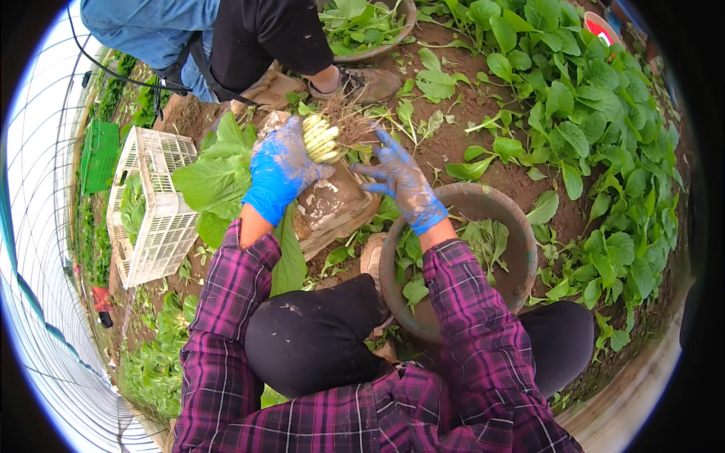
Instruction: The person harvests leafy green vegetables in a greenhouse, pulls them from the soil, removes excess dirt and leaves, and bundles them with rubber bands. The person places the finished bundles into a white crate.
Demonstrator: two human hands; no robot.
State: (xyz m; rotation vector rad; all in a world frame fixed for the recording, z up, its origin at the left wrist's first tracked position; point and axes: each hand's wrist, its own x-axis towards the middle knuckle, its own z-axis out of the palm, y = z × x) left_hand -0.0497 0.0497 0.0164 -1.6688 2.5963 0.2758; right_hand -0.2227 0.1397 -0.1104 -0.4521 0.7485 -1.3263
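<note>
My left hand (289, 161), in a muddy blue glove, is closed around a bunch of leafy greens (322, 139). The pale stems and brown roots stick out to the right, and the broad leaves hang to the left of my wrist. My right hand (391, 170), gloved alike, has its fingers spread just right of and below the roots and holds nothing. Beneath my hands lies a muddy, pale block-like object (334, 204); its material is unclear. A round basin (518, 226) with some loose leaves stands below my right hand, partly hidden by my forearm.
A white plastic crate (164, 226) with greens lies at left, a green crate (100, 156) behind it. Another person (266, 39) crouches at the top beside a second basin (396, 42). Growing leafy plants (606, 130) fill the right; loose leaves (436, 82) lie on the soil.
</note>
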